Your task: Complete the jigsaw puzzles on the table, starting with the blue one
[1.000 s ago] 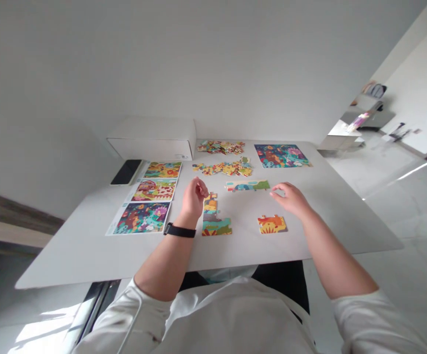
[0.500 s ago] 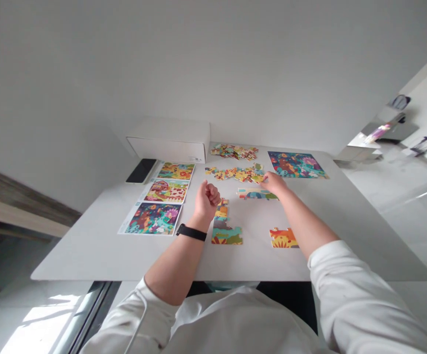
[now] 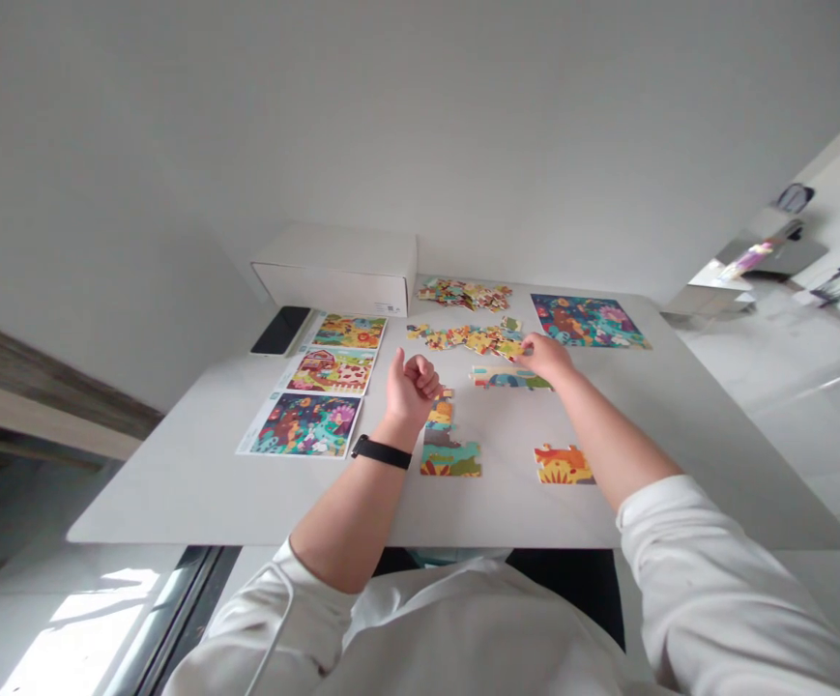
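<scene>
Right hand [image 3: 548, 358]: Reaches out over the tabletop [image 3: 492, 517], thumb and fingertips close together at the right end of the loose jigsaw pieces; pinching one or merely touching, cannot tell.
Left hand [image 3: 412, 387]: Hangs with fingers curled inward and thumb raised; clasping anything within, cannot tell.
Loose jigsaw pieces [image 3: 467, 336]: Spread from the right fingertips leftward, beyond the left hand.
Farther jigsaw pile [image 3: 463, 293]: Sits heaped beyond both hands, between the two.
Joined puzzle strip [image 3: 510, 378]: Lies just nearer than the right fingertips, blue and green, right end partly hidden by the hand.
L-shaped puzzle section [image 3: 452, 459]: Lies nearer than the left hand and to its right, top partly hidden.
Orange-and-yellow puzzle section [image 3: 563, 465]: Lies nearer than the right hand, right end under the forearm in view.
Dark-blue animal picture [image 3: 590, 321]: Lies flat beyond the right hand, to its right.
Picture sheets [image 3: 307, 425]: Run in a column left of the left hand, showing lion, barn and night scenes.
Smartphone [image 3: 281, 331]: Lies farther left.
White box [image 3: 333, 280]: Stands beyond the left hand, to its left.
</scene>
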`<state>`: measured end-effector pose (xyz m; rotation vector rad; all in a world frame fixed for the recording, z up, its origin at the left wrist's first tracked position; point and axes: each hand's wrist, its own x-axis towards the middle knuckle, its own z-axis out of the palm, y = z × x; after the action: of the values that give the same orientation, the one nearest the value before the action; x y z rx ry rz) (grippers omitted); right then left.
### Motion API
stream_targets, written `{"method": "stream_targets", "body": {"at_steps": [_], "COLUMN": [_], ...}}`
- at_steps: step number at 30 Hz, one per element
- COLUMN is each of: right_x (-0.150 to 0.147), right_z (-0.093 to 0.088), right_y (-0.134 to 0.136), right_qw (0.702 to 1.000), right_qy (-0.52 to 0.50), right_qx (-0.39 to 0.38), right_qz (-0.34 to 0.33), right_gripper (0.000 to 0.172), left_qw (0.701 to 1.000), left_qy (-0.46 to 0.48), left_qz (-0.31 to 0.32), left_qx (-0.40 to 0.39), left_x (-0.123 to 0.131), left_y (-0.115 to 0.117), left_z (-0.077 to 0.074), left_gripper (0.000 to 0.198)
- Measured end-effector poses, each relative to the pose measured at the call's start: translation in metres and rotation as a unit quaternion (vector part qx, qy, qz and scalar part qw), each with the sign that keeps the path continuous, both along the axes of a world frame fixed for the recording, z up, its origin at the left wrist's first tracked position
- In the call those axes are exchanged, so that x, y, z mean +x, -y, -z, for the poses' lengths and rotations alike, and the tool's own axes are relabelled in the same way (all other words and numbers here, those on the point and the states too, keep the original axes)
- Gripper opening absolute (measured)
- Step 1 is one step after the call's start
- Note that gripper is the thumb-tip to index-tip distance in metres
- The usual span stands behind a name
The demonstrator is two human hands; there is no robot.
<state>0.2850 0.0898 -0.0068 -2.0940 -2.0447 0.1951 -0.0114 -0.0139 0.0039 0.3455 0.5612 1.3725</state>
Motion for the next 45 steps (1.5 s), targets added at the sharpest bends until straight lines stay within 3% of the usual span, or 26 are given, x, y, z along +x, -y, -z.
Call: {"method": "stream_targets", "body": {"at_steps": [5,12,17,23,27,33,39,45], "right_x": [0.001,-0.014,-0.042,-0.060,-0.063,-0.061,-0.056,-0.051], "right_z": [-0.010,-0.035,-0.024,0.009,0.013,0.021,0.031,0.033], "right_y": [0.022,0.099,0.130,0.134,0.136,0.130,0.121,0.118], "right_qw": [0.998,0.951,0.920,0.917,0.901,0.871,0.865,0.863], "right_qy": [-0.019,-0.121,-0.219,-0.258,-0.323,-0.454,-0.483,-0.494], "right_qx": [0.056,0.244,0.286,0.248,0.221,0.122,0.053,0.041], "right_qz": [-0.030,-0.145,-0.154,-0.178,-0.188,-0.143,-0.123,-0.101], "right_gripper": [0.021,0.029,0.037,0.048,0.050,0.050,0.040,0.038], "left_qw": [0.999,0.993,0.971,0.949,0.945,0.941,0.930,0.931], "left_qy": [-0.029,-0.091,-0.187,-0.275,-0.302,-0.318,-0.337,-0.342], "left_qz": [0.023,0.053,0.104,0.104,0.071,0.058,0.100,0.089], "left_qx": [0.018,0.043,0.109,0.117,0.102,0.099,0.112,0.095], "left_x": [0.001,0.015,0.028,0.034,0.029,0.020,0.024,0.025], "left_y": [-0.002,0.001,0.016,0.020,0.012,0.008,0.013,0.016], "left_z": [0.004,0.010,0.013,0.026,0.029,0.027,0.026,0.022], "left_gripper": [0.055,0.043,0.053,0.060,0.056,0.057,0.060,0.052]}}
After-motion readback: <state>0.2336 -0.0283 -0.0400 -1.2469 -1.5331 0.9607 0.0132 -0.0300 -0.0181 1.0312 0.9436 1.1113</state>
